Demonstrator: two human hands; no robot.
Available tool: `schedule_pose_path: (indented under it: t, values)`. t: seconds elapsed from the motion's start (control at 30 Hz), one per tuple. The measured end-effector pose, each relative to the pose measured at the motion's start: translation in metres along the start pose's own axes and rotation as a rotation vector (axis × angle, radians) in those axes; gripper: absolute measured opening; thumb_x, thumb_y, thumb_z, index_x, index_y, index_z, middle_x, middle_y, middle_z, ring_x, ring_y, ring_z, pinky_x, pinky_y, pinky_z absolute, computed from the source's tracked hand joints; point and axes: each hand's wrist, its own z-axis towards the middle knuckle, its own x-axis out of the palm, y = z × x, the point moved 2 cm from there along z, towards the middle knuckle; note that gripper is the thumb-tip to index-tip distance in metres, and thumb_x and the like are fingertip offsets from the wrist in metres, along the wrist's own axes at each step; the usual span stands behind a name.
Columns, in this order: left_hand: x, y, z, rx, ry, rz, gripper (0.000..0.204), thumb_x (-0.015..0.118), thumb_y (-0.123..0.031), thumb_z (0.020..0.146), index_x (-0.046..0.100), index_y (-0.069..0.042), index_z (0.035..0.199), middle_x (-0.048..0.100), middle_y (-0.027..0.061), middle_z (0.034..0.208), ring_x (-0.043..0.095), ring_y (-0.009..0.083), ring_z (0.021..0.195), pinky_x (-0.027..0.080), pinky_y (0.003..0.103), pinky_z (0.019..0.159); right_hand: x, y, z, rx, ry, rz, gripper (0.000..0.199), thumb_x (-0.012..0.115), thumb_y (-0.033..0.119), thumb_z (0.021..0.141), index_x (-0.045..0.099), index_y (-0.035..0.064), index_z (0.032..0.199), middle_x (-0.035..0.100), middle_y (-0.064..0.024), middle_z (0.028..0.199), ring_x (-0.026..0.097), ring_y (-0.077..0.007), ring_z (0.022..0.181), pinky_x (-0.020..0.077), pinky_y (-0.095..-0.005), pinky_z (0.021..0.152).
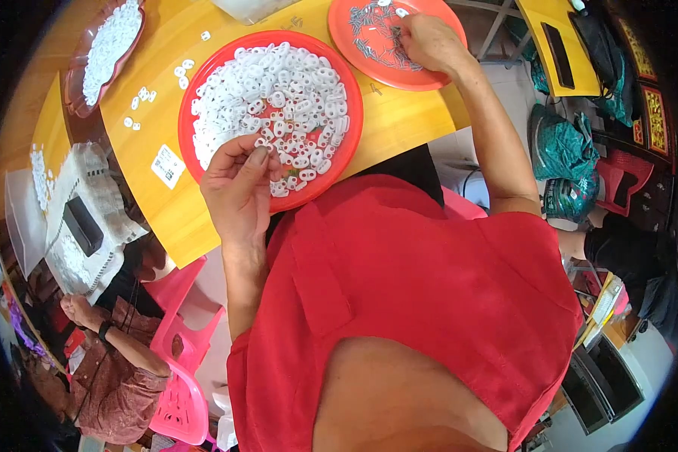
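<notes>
I see the L hand (237, 188) raised over the near rim of a big red tray (189, 98) on the yellow worktop (399, 120); thumb and forefinger are pinched together on what looks like one small white plastic ring piece (262, 143), other fingers curled in. Tray is heaped w/ the same white ring pieces (279, 98), pile thickest center and far side, a bit of red base showing at the near right. R hand (429, 41) reaches fwd to a smaller orange-red plate (422, 78) at the far right of the worktop; fingers bent down into a scatter of thin grey metal bits (377, 38), prob. pins or springs, too small to tell. Can't tell whether the R fingers are closed on any of them or just resting. Plate and tray sit near each other, not touching. A few loose white pieces (139, 98) lie on the worktop left of the tray, plus a small white label (167, 166) near the front left edge. Further left a darker dish (79, 94) holds more white pieces. Lower left: another person's hand (79, 309) w/ a dark wristband, beside a pink plastic chair (181, 354). Red shirt (429, 301) fills the lower frame.
</notes>
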Motion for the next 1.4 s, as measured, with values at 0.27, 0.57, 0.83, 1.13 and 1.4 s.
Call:
schedule_pose_path:
  t: [0.27,0.57,0.83,1.13,1.4]
  values:
    - [-0.001,0.0,0.0,-0.004,-0.004,-0.015,0.015,0.052,0.005,0.079,0.054,0.006,0.094,0.058,0.0119,0.077,0.058,0.0166,0.067,0.047,0.026,0.057,-0.001,-0.018,-0.006,-0.001,-0.004,0.244,0.014,0.047,0.009,0.08,0.054,-0.0013,0.085,0.056,-0.0147,0.069,0.055,-0.0235,0.064,0.0425,-0.0329,0.059]
    - [0.006,0.0,0.001,-0.022,-0.006,0.01,0.015,0.052,0.006,0.079,0.054,0.006,0.093,0.058,0.0112,0.076,0.057,0.0161,0.066,0.046,0.025,0.056,0.005,-0.035,-0.018,-0.006,0.143,1.411,0.01,0.051,0.012,0.085,0.053,0.0022,0.087,0.053,-0.0015,0.074,0.048,-0.0074,0.064,0.0387,-0.018,0.055]
    - [0.019,0.001,0.005,-0.027,0.04,-0.087,0.016,0.055,0.004,0.078,0.055,0.004,0.094,0.058,0.0103,0.076,0.056,0.0147,0.064,0.045,0.024,0.055,-0.018,0.012,-0.033,-0.108,0.193,1.591,0.02,0.055,0.006,0.082,0.054,-0.0026,0.1,0.054,-0.0049,0.076,0.05,-0.0102,0.066,0.0397,-0.0186,0.058]
    - [0.014,-0.001,0.003,-0.018,0.048,-0.047,0.015,0.055,0.003,0.079,0.055,0.004,0.094,0.058,0.0096,0.076,0.056,0.0133,0.063,0.046,0.023,0.055,-0.008,-0.011,-0.023,0.105,0.004,0.975,0.015,0.056,0.002,0.08,0.06,0.0007,0.094,0.06,-0.0012,0.082,0.056,-0.0072,0.07,0.0454,-0.019,0.066]
    - [0.025,0.0,0.003,-0.022,0.084,-0.074,0.015,0.055,0.003,0.079,0.055,0.004,0.093,0.058,0.0095,0.076,0.056,0.0139,0.064,0.046,0.023,0.055,-0.011,-0.003,-0.031,-0.122,0.087,1.439,0.015,0.056,0.004,0.08,0.057,-0.0017,0.094,0.055,-0.0046,0.074,0.048,-0.0102,0.062,0.0387,-0.0205,0.056]
